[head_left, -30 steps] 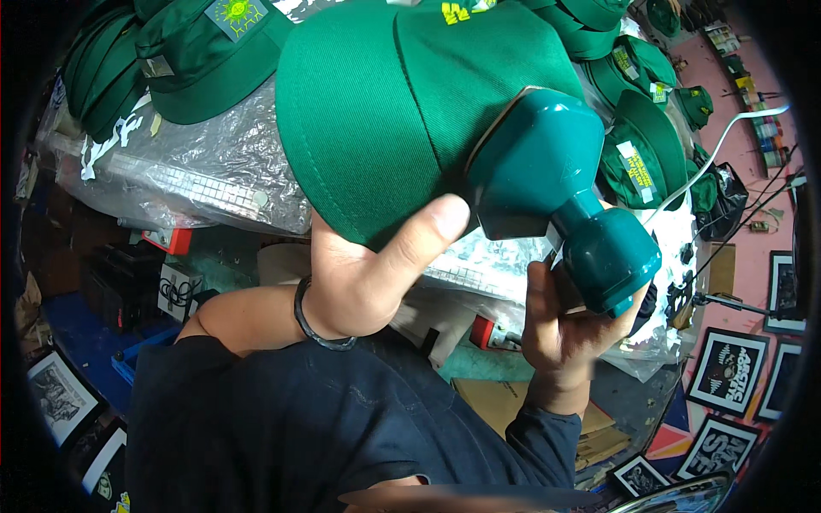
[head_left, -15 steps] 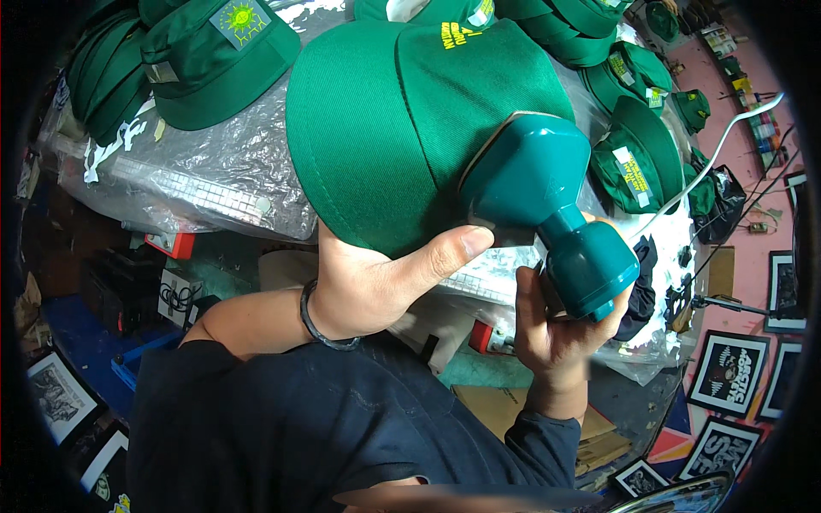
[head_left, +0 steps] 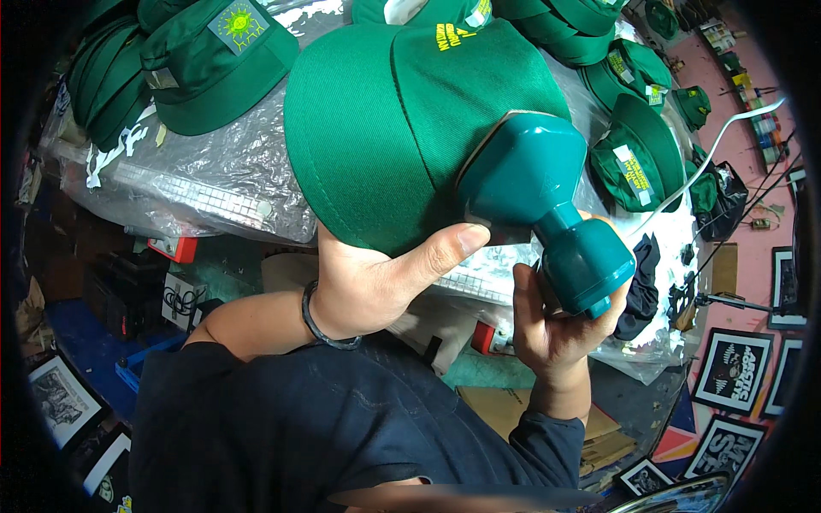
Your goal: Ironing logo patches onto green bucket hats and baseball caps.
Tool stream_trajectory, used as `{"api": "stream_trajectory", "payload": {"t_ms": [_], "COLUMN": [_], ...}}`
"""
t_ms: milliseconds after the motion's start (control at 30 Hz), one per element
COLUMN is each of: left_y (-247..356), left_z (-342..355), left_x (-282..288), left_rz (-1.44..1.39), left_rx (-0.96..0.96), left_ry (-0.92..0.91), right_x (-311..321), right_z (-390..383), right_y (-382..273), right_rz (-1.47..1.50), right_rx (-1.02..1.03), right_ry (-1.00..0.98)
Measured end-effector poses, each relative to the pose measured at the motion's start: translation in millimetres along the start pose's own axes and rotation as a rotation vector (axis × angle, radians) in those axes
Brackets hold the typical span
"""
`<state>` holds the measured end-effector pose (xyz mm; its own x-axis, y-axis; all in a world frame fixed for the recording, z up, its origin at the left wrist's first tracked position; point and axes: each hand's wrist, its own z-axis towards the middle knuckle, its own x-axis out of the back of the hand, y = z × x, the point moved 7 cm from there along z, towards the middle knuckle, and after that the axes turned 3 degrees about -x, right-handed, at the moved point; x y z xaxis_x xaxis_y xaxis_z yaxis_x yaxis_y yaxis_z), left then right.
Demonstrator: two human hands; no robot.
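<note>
A green bucket hat [head_left: 368, 137] with yellow lettering is held up over the table. My left hand [head_left: 376, 278] reaches inside it from below, thumb lying outside along the lower edge and the other fingers hidden by the cloth. A teal handheld heat press [head_left: 526, 179] has its flat face against the hat's right side. My right hand [head_left: 560, 321] is wrapped round the rounded handle end of this press, with part of the fingers out of sight behind it. The hat covers where the press meets the left fingers.
Stacked green hats [head_left: 107, 77] stand at the left, and another pile [head_left: 560, 34] at the back. A labelled hat [head_left: 637, 158] lies at the right beside a white cord [head_left: 723, 141]. Plastic sheeting [head_left: 248, 162] covers the table. Framed pictures [head_left: 734, 369] stand along the pink wall.
Both hands keep their hold, and the press stays against the hat. The surroundings have shifted slightly in view.
</note>
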<state>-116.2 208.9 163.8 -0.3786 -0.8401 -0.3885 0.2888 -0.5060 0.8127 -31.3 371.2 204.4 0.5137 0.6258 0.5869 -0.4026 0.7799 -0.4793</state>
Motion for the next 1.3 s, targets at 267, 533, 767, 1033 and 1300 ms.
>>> {"api": "stream_trajectory", "payload": {"t_ms": [267,533,767,1033,1300], "left_y": [-1.3,-1.0,-4.0,-6.0,-7.9], "left_z": [-0.5,3.7,2.8,1.8,1.8], "left_x": [1.5,2.3,1.2,1.2,1.4], "left_rz": [0.025,0.029,0.023,0.064,0.051], "left_rx": [-0.010,-0.045,-0.047,-0.081,-0.056], "left_ry": [-0.022,0.004,-0.021,-0.055,-0.082], "right_x": [-1.7,-2.0,-0.8,-3.4,-2.7], "right_z": [0.8,2.4,5.0,-8.8,-1.3], "right_y": [-0.8,0.7,1.7,12.0,5.3], "right_rz": [0.026,0.002,0.004,0.046,0.001], "right_rx": [-0.024,-0.071,-0.073,-0.310,-0.191], "right_ry": [0.010,0.007,0.012,0.012,0.013]}}
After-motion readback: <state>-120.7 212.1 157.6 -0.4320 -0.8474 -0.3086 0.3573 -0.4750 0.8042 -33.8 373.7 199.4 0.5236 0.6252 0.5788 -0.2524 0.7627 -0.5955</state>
